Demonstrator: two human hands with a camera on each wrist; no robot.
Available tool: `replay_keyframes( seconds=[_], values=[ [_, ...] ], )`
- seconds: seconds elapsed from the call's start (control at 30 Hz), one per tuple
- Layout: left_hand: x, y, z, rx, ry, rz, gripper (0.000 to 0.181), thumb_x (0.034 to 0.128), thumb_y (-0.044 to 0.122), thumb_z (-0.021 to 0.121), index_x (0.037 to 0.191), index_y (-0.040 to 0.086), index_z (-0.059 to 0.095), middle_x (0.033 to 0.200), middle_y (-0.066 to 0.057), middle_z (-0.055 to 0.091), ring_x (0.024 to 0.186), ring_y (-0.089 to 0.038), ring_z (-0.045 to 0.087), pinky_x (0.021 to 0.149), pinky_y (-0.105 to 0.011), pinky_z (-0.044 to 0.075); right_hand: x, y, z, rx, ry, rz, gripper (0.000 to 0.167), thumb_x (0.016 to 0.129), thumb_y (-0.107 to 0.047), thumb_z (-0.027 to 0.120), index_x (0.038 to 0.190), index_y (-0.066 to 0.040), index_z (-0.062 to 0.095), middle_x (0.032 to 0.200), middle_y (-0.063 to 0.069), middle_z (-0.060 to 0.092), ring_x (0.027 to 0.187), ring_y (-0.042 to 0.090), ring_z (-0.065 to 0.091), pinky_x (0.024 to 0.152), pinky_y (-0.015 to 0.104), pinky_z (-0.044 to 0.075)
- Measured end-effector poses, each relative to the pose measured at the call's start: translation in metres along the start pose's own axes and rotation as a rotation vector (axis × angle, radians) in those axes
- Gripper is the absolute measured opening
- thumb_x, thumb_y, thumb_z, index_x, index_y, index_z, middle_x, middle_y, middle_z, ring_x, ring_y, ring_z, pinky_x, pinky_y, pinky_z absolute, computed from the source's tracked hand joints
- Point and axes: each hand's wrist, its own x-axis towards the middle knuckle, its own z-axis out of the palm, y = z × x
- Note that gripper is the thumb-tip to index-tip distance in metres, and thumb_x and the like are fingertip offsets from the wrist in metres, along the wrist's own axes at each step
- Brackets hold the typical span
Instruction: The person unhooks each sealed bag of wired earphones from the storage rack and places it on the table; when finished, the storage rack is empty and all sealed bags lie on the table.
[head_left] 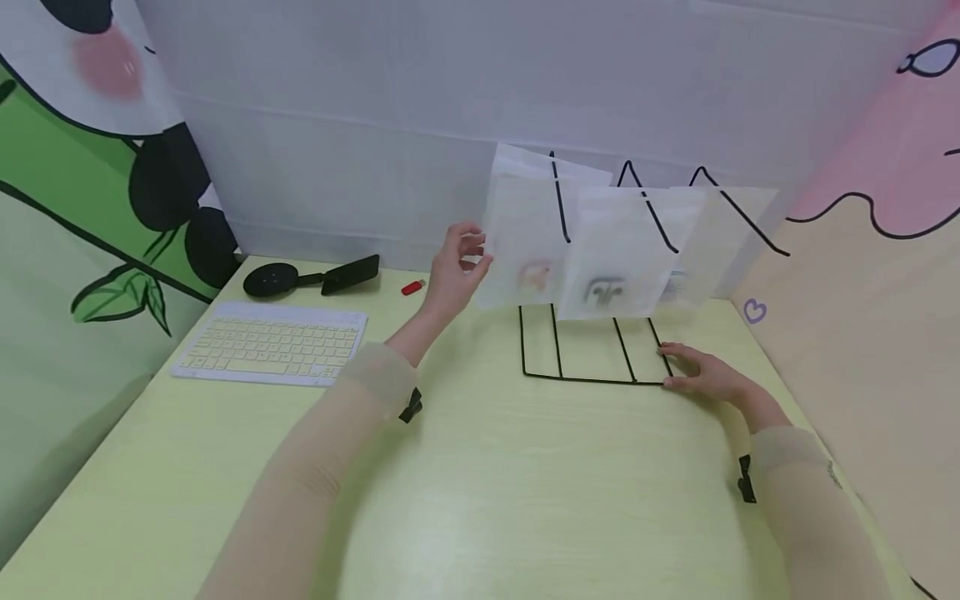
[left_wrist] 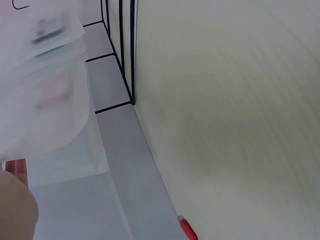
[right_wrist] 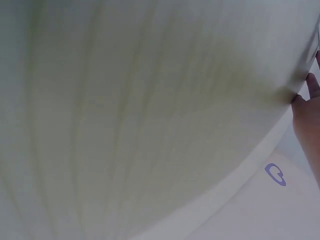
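Note:
A black wire display rack (head_left: 596, 381) stands on the table, its hooks rising at the back. Translucent white pouches hang from it: a left pouch (head_left: 517, 225) with a pinkish print, a middle pouch (head_left: 622, 242) with an earbud-like print, and a right pouch (head_left: 731, 225). At the left pouch's outer edge is my left hand (head_left: 452, 271), fingers loosely bent and thumb apart from them. The left wrist view shows its fingers (left_wrist: 18, 169) beside the pouches. My right hand (head_left: 705, 375) grips the rack's front right base corner between thumb and fingers.
A white keyboard (head_left: 273, 343) lies at the left of the table (head_left: 480, 500). Behind it is a black round-based stand (head_left: 272, 280) with a tilted panel. A small red USB stick (head_left: 412, 287) lies near my left hand. A pale curtain (head_left: 337, 167) rises behind the table.

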Motion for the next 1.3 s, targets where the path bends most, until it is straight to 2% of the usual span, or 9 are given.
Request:
replay_keyframes(
  seconds=[0.1,0.23,0.4,0.53,0.63,0.83,0.93,1.07,1.3],
  values=[
    [-0.001,-0.002,0.002,0.065,0.017,0.080,0.036,0.0906,0.010,0.062,0.122,0.013,0.046,0.119,-0.010,0.061,0.096,-0.020,0.063,0.073,-0.029,0.053,-0.001,0.000,0.001,0.012,0.001,-0.013,0.071,0.089,-0.035,0.064,0.147,-0.010,0.032,0.155,0.023,0.011,0.139,0.050,0.005,0.103,0.072,0.005],
    [-0.001,-0.002,0.004,0.149,-0.027,0.163,0.036,0.0913,0.008,0.061,0.126,0.015,0.052,0.121,-0.008,0.059,0.092,-0.020,0.062,0.071,-0.028,0.053,-0.001,-0.001,0.001,0.031,0.004,-0.019,0.070,0.090,-0.033,0.064,0.147,-0.011,0.032,0.155,0.022,0.010,0.139,0.049,0.004,0.103,0.072,0.004],
    [-0.001,0.001,0.004,0.199,-0.108,0.199,0.046,0.0891,0.010,0.065,0.133,0.018,0.051,0.126,-0.003,0.057,0.092,-0.018,0.059,0.070,-0.025,0.053,-0.001,-0.001,0.002,0.040,0.003,-0.016,0.070,0.090,-0.034,0.063,0.148,-0.012,0.031,0.156,0.022,0.010,0.140,0.049,0.004,0.105,0.071,0.004],
    [-0.001,0.002,0.005,0.204,-0.125,0.217,0.057,0.0851,0.007,0.069,0.137,0.017,0.047,0.131,-0.003,0.055,0.091,-0.018,0.058,0.068,-0.024,0.054,0.000,0.000,0.003,0.025,-0.002,-0.014,0.070,0.090,-0.036,0.063,0.148,-0.014,0.031,0.156,0.022,0.010,0.139,0.050,0.004,0.104,0.071,0.005],
    [-0.002,0.002,0.005,0.219,-0.115,0.251,0.062,0.0834,0.002,0.069,0.139,0.016,0.046,0.135,-0.002,0.053,0.088,-0.019,0.057,0.065,-0.023,0.053,0.001,0.002,0.004,0.015,0.001,-0.013,0.070,0.090,-0.036,0.063,0.148,-0.014,0.031,0.156,0.022,0.010,0.139,0.049,0.005,0.104,0.071,0.006],
    [-0.003,0.007,0.006,0.265,-0.058,0.390,0.063,0.0816,-0.004,0.068,0.140,0.010,0.046,0.137,-0.010,0.051,0.084,-0.025,0.058,0.056,-0.022,0.050,0.001,0.003,0.003,0.017,-0.002,-0.014,0.071,0.090,-0.037,0.063,0.148,-0.014,0.030,0.156,0.022,0.010,0.140,0.049,0.004,0.105,0.071,0.005],
    [-0.005,0.008,0.006,0.308,-0.023,0.446,0.062,0.0813,-0.003,0.068,0.139,0.009,0.047,0.136,-0.011,0.051,0.070,-0.021,0.057,0.052,-0.021,0.047,0.000,0.003,0.004,0.024,-0.004,-0.013,0.071,0.090,-0.036,0.063,0.148,-0.013,0.030,0.156,0.023,0.009,0.139,0.049,0.003,0.105,0.071,0.004],
    [-0.008,0.009,0.007,0.336,0.017,0.483,0.061,0.0811,-0.001,0.069,0.138,0.008,0.049,0.135,-0.010,0.052,0.051,-0.012,0.047,0.048,-0.020,0.042,0.000,0.002,0.005,0.022,-0.005,-0.013,0.071,0.090,-0.035,0.062,0.149,-0.012,0.029,0.155,0.023,0.008,0.139,0.050,0.003,0.104,0.071,0.003],
    [-0.012,0.015,0.003,0.327,0.042,0.525,0.059,0.0808,-0.001,0.070,0.136,0.006,0.051,0.133,-0.013,0.052,0.051,-0.012,0.046,0.046,-0.020,0.041,0.001,0.002,0.004,0.003,-0.006,-0.010,0.072,0.090,-0.037,0.063,0.149,-0.013,0.029,0.155,0.023,0.008,0.139,0.050,0.004,0.104,0.071,0.004]
  ],
)
